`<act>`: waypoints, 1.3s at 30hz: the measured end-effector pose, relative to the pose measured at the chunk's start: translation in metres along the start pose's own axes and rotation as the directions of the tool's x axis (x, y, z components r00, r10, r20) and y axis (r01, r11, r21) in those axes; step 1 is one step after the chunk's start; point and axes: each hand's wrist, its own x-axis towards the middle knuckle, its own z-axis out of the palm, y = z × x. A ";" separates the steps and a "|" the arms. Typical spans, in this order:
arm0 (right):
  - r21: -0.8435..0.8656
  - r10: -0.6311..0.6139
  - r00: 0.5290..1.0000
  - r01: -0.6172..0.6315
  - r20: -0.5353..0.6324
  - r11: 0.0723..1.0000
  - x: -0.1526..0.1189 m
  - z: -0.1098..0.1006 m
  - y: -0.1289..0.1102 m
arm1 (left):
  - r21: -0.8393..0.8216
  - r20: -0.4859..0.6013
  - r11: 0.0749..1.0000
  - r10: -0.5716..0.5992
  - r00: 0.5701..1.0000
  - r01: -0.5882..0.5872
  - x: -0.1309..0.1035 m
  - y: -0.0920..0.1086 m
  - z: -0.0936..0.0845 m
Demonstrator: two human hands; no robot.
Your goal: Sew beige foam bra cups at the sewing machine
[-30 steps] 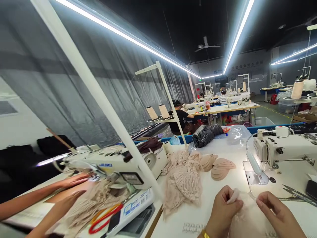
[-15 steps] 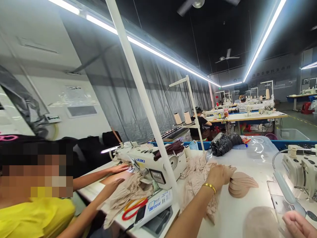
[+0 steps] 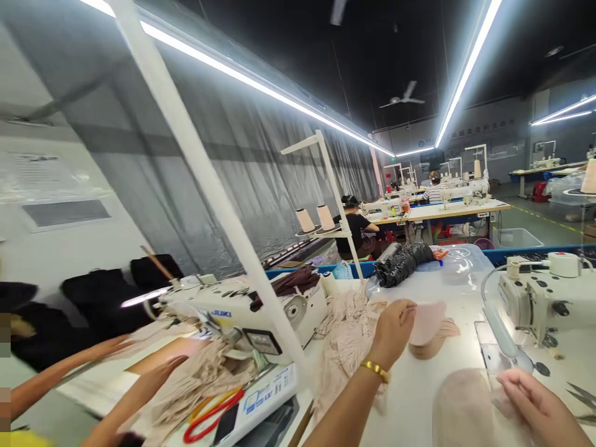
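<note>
My left hand (image 3: 395, 328), with a gold bracelet at the wrist, pinches a thin pale-pink cut fabric piece (image 3: 429, 320) by its left edge. Below that piece lies a fanned stack of similar rounded beige pieces (image 3: 428, 351), partly covered. Close to the sewing machine's needle plate, my right hand (image 3: 535, 394) has thumb and fingertips closed at the edge of a sheer beige fabric panel (image 3: 459, 403), which lies flat on the white table. A heap of gathered beige fabric (image 3: 347, 335) is left of my left forearm.
A sewing machine (image 3: 535, 304) stands at right, with scissors (image 3: 584, 397) near the right edge. To the left, a co-worker's hands (image 3: 162, 366) rest by another machine (image 3: 223, 310). A black plastic bundle (image 3: 404, 264) lies behind the stack, and thread cones (image 3: 326, 217) stand beyond.
My left hand has lifted a pale-pink piece up from the fanned stack. The right hand has moved inward to the panel's edge. The whole view has swung right.
</note>
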 end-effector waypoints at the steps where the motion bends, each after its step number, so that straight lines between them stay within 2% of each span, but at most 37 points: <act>1: 0.007 0.007 1.000 -0.007 0.010 1.000 -0.001 -0.002 -0.007 | -0.056 0.063 0.998 0.015 0.998 -0.012 -0.008 0.008 0.003; 5: 0.100 0.064 0.998 -0.065 0.011 0.993 -0.004 -0.002 -0.026 | -0.180 0.279 0.983 0.078 0.957 -0.028 -0.035 0.036 0.017; 11: 0.108 0.024 0.999 -0.028 0.035 0.994 -0.007 0.002 -0.026 | -0.148 0.359 0.984 0.144 0.922 -0.096 -0.041 0.052 0.038; 15: 0.036 -0.013 0.997 0.010 0.074 0.999 -0.013 -0.004 -0.035 | -0.134 0.420 0.981 0.184 0.889 -0.140 -0.036 0.055 0.039; 17: -0.062 -0.040 0.983 0.051 0.180 0.997 -0.018 -0.010 -0.053 | -0.184 0.523 0.970 0.231 0.820 -0.156 -0.034 0.061 0.036; 19: -0.238 -0.047 0.916 0.152 0.398 0.959 -0.024 -0.016 -0.082 | -0.278 0.667 0.952 0.288 0.687 -0.129 -0.033 0.070 0.032; 21: -0.361 -0.028 0.855 0.248 0.518 0.899 -0.031 -0.021 -0.115 | -0.347 0.784 0.936 0.325 0.529 -0.061 -0.034 0.080 0.032; 22: -0.422 0.006 0.837 0.269 0.547 0.866 -0.034 -0.023 -0.132 | -0.379 0.815 0.925 0.343 0.468 -0.019 -0.035 0.084 0.033; 23: -0.471 0.035 0.823 0.290 0.567 0.833 -0.037 -0.025 -0.148 | -0.414 0.824 0.910 0.364 0.434 0.022 -0.036 0.086 0.035; 25: -0.536 0.091 0.802 0.305 0.590 0.787 -0.040 -0.030 -0.172 | -0.528 0.800 0.842 0.446 0.402 0.115 -0.041 0.088 0.040; 27: -0.572 0.107 0.797 0.325 0.594 0.753 -0.039 -0.034 -0.184 | -0.631 0.753 0.754 0.541 0.376 0.180 -0.046 0.086 0.041; 28: -0.587 0.094 0.800 0.349 0.592 0.731 -0.038 -0.037 -0.186 | -0.646 0.746 0.740 0.556 0.367 0.191 -0.047 0.083 0.039; 29: -0.604 0.067 0.803 0.387 0.592 0.697 -0.035 -0.040 -0.186 | -0.634 0.752 0.749 0.542 0.374 0.191 -0.049 0.081 0.037; 30: -0.617 0.012 0.805 0.445 0.593 0.649 -0.032 -0.042 -0.185 | -0.605 0.763 0.775 0.501 0.409 0.181 -0.049 0.078 0.033; 31: -0.624 -0.079 0.799 0.523 0.596 0.581 -0.028 -0.043 -0.183 | -0.567 0.760 0.808 0.440 0.479 0.157 -0.050 0.075 0.029; 32: -0.626 -0.204 0.777 0.608 0.596 0.489 -0.024 -0.044 -0.180 | -0.532 0.725 0.839 0.379 0.576 0.117 -0.049 0.072 0.025; 33: -0.621 -0.358 0.723 0.690 0.590 0.371 -0.020 -0.043 -0.178 | -0.501 0.654 0.864 0.336 0.678 0.056 -0.048 0.069 0.020; 34: -0.617 -0.517 0.637 0.749 0.571 0.241 -0.017 -0.041 -0.175 | -0.466 0.555 0.884 0.321 0.768 -0.033 -0.048 0.066 0.017; 35: -0.618 -0.652 0.530 0.778 0.542 0.119 -0.013 -0.038 -0.171 | -0.412 0.439 0.899 0.336 0.833 -0.146 -0.047 0.063 0.014; 36: -0.629 -0.748 0.432 0.777 0.504 0.026 -0.010 -0.035 -0.165 | -0.330 0.320 0.903 0.380 0.868 -0.274 -0.047 0.060 0.013; 37: -0.644 -0.804 0.365 0.765 0.469 -0.029 -0.008 -0.031 -0.156 | -0.216 0.214 0.889 0.447 0.869 -0.404 -0.047 0.057 0.012; 38: -0.655 -0.832 0.335 0.754 0.442 -0.044 -0.005 -0.028 -0.145 | -0.075 0.145 0.851 0.526 0.838 -0.520 -0.049 0.053 0.013; 39: -0.658 -0.841 0.344 0.752 0.417 -0.019 -0.003 -0.025 -0.130 | 0.078 0.119 0.786 0.603 0.789 -0.613 -0.051 0.049 0.016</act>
